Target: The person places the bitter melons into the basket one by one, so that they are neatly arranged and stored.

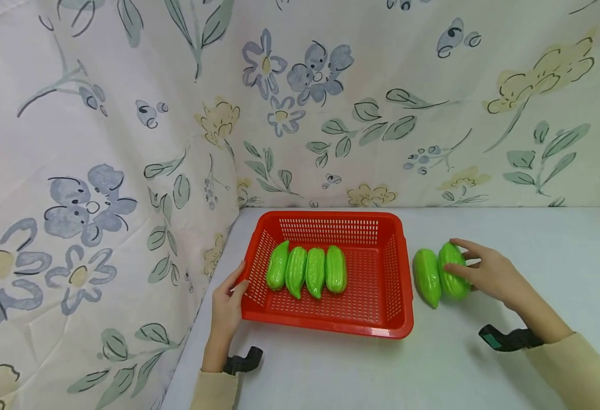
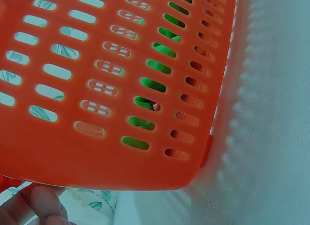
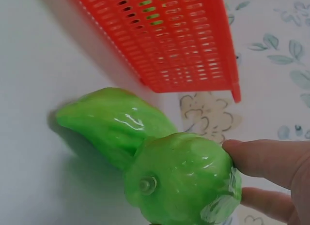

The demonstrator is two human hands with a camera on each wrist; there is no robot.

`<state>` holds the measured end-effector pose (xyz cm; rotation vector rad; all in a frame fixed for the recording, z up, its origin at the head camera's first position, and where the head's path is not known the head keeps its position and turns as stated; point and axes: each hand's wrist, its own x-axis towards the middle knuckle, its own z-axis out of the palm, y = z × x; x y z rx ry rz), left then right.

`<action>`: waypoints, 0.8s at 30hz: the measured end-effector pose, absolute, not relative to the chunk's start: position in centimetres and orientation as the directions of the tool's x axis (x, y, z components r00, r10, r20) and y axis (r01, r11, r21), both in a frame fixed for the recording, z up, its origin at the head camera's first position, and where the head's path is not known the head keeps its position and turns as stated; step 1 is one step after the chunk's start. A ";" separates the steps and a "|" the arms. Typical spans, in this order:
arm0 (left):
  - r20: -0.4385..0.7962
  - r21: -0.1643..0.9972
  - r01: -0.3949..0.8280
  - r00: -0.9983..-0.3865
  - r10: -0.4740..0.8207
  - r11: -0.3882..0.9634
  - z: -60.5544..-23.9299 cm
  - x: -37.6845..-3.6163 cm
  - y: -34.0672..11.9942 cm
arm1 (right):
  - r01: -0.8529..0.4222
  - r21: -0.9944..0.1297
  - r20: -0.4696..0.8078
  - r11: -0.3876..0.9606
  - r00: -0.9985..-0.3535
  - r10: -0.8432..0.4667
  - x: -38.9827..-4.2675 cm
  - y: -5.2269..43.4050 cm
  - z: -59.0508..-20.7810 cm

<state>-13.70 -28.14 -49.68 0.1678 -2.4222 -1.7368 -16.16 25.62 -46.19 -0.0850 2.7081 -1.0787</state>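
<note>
My left hand (image 1: 226, 302) grips the left rim of a red plastic basket (image 1: 325, 327), thumb near the top edge. In the left wrist view, the slotted basket wall (image 2: 97, 157) stands above my fingertips (image 2: 46, 201). Inside the basket, several shiny green pepper-like vegetables (image 1: 278, 266) lie side by side toward the left. To the basket's right, my right hand (image 1: 492, 274) holds another green pepper-like vegetable (image 3: 181, 179) between thumb and fingers. Touching it on the left, a second one (image 1: 427, 277) lies on the table with its pointed end toward me.
The white table (image 1: 325, 376) runs under the basket. A flower-printed cloth (image 1: 290, 159) hangs along the back and left sides. Dark wrist cameras (image 1: 507, 339) are strapped to both wrists, below beige sleeves.
</note>
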 end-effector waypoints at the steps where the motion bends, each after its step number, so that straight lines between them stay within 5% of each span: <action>1: 0.063 0.946 0.001 -0.981 -0.181 0.323 -49.7 -13.7 -28.1 | 0.027 -0.687 -0.182 0.726 -0.974 -0.136 -16.2 25.7 -46.0; 24: 0.062 0.948 -0.001 -0.980 -0.187 0.320 -49.9 -13.8 -28.2 | 0.031 -0.726 -0.132 0.687 -0.987 -0.095 -16.1 27.7 -40.3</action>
